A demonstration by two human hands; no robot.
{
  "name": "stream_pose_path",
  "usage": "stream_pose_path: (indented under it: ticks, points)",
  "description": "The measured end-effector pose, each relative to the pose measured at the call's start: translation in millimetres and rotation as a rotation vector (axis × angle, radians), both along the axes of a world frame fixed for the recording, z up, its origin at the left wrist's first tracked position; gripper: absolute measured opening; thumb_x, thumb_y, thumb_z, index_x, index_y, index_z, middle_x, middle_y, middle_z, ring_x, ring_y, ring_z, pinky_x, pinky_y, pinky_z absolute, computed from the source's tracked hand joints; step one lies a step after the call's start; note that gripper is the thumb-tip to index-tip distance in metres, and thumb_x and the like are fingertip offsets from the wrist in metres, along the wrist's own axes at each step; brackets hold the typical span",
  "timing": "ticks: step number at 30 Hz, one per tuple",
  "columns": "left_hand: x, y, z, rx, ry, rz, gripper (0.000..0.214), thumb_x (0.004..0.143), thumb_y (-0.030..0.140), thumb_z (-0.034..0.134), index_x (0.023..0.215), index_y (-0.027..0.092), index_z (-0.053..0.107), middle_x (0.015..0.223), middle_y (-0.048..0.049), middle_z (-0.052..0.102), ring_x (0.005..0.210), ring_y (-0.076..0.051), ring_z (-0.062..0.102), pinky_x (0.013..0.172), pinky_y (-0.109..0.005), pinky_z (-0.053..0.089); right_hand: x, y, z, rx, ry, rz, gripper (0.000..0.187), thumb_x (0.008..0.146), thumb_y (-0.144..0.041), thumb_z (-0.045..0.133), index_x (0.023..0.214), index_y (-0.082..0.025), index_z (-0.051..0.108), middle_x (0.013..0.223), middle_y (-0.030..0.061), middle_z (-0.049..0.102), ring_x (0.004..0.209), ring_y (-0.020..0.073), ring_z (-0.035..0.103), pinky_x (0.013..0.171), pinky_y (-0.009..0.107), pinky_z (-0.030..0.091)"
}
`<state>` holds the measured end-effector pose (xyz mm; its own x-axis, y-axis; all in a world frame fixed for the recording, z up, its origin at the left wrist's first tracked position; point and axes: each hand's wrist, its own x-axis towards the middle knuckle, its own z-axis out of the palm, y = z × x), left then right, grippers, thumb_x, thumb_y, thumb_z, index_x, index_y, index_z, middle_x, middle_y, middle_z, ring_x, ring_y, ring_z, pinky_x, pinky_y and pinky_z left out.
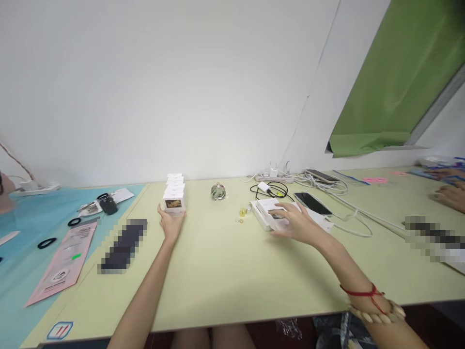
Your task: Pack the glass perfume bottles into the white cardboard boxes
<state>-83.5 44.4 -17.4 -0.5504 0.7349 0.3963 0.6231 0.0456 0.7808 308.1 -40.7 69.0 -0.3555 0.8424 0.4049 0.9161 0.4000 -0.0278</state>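
My left hand (pixel 171 224) is closed around the lower sides of a white card (pixel 175 204) with a dark and gold picture. This card is at the front of a row of several similar white cards (pixel 175 182) standing one behind another. On the right, my right hand (pixel 296 223) has its fingers bent over a white picture card (pixel 271 205) lying at an open white box (pixel 258 215). The fingers partly cover that card. Between the hands a round, shiny glass-like ornament (pixel 218 191) stands near the wall. Small gold and silver pieces (pixel 242 212) lie left of the box.
Behind the box are a black cable (pixel 279 188), a power strip (pixel 275 178) and a phone (pixel 313 203). White cables (pixel 348 206) run rightward. At left lie a pink packet (pixel 65 261), a dark jar (pixel 108 204) and black rings (pixel 47 243). Another person's hands (pixel 450 196) are at far right.
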Motion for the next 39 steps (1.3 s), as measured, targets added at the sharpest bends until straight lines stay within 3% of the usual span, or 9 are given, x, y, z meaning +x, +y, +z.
stream_pose_path:
  ticks: [4,7,12,16,20,24,31,35,39]
  points:
    - [-3.3,-5.2,2.8,-0.029,0.047,0.068,0.091,0.056,0.038,0.070,0.129,0.019,0.019,0.122,-0.0149,0.044,0.119,-0.031,0.040,0.096,-0.048,0.033,-78.0,3.4,19.6,-0.048,0.203,0.322,0.039,0.075,-0.047,0.056,0.108,-0.027,0.059,0.115,0.0085,0.055,0.111,0.0246,0.049,0.096,0.045,0.035]
    - [-6.5,-9.4,3.3,-0.058,0.059,0.060,0.078,0.059,0.035,0.068,0.125,0.019,0.028,0.112,-0.0119,0.046,0.113,-0.028,0.044,0.093,-0.043,0.036,-142.6,14.7,9.9,-0.135,0.445,0.520,0.036,0.080,-0.038,0.053,0.114,-0.025,0.054,0.114,0.0070,0.054,0.108,0.0192,0.051,0.095,0.036,0.038]
    - [-3.6,-17.8,6.8,-0.049,0.013,0.054,0.052,0.062,0.048,0.064,0.100,0.020,0.042,0.101,-0.0061,0.047,0.104,-0.022,0.049,0.090,-0.038,0.037,-205.7,35.5,-33.1,-0.436,0.670,0.441,0.072,0.074,-0.043,0.059,0.136,-0.022,0.028,0.131,0.0134,0.040,0.115,0.0243,0.046,0.096,0.041,0.037]
    - [21.4,-28.5,10.0,-0.028,0.015,0.000,0.044,0.062,0.045,0.065,0.090,0.021,0.041,0.088,-0.0004,0.048,0.091,-0.019,0.052,0.084,-0.035,0.039,-214.8,43.2,-55.1,-0.729,0.984,0.303,0.083,0.076,-0.053,0.054,0.141,-0.024,0.011,0.136,0.0161,0.034,0.112,0.0242,0.049,0.090,0.041,0.042]
    - [46.8,-40.9,12.0,0.111,0.233,-0.238,0.074,0.053,0.038,0.071,0.116,0.021,0.037,0.108,-0.0084,0.044,0.102,-0.024,0.048,0.084,-0.037,0.040,-213.1,49.6,-64.3,-0.882,1.339,0.327,0.064,0.081,-0.053,0.046,0.136,-0.027,0.024,0.128,0.0092,0.047,0.105,0.0215,0.055,0.082,0.039,0.049]
    - [60.0,-49.7,11.5,0.090,0.444,-0.468,0.069,0.059,0.037,0.068,0.120,0.024,0.039,0.129,-0.0117,0.036,0.122,-0.031,0.034,0.095,-0.045,0.032,-211.6,54.2,-69.8,-0.911,1.549,0.270,0.047,0.082,-0.046,0.047,0.122,-0.021,0.043,0.121,0.0078,0.054,0.104,0.0210,0.056,0.080,0.035,0.051]
    - [58.5,-48.1,14.6,0.150,0.401,-0.502,0.088,0.061,0.039,0.067,0.131,0.017,0.020,0.134,-0.0160,0.033,0.129,-0.030,0.025,0.102,-0.045,0.025,-211.4,44.2,-55.0,-0.701,1.437,0.409,0.052,0.075,-0.033,0.056,0.125,-0.025,0.044,0.124,0.0033,0.053,0.114,0.0199,0.049,0.092,0.034,0.045]
    - [52.5,-48.0,19.6,0.254,0.395,-0.454,0.074,0.060,0.037,0.067,0.122,0.017,0.033,0.118,-0.0137,0.044,0.115,-0.028,0.040,0.098,-0.042,0.031,-209.6,41.4,-48.7,-0.665,1.357,0.554,0.052,0.075,-0.033,0.055,0.125,-0.023,0.046,0.124,0.0040,0.053,0.120,0.0200,0.044,0.099,0.036,0.038]
    - [48.5,-48.6,19.1,0.313,0.421,-0.506,0.065,0.062,0.037,0.064,0.117,0.015,0.037,0.112,-0.0132,0.045,0.110,-0.026,0.042,0.101,-0.044,0.030,-202.2,42.2,-49.5,-0.608,1.229,0.525,0.060,0.071,-0.031,0.059,0.127,-0.018,0.042,0.119,0.0091,0.055,0.108,0.0214,0.053,0.086,0.035,0.047]
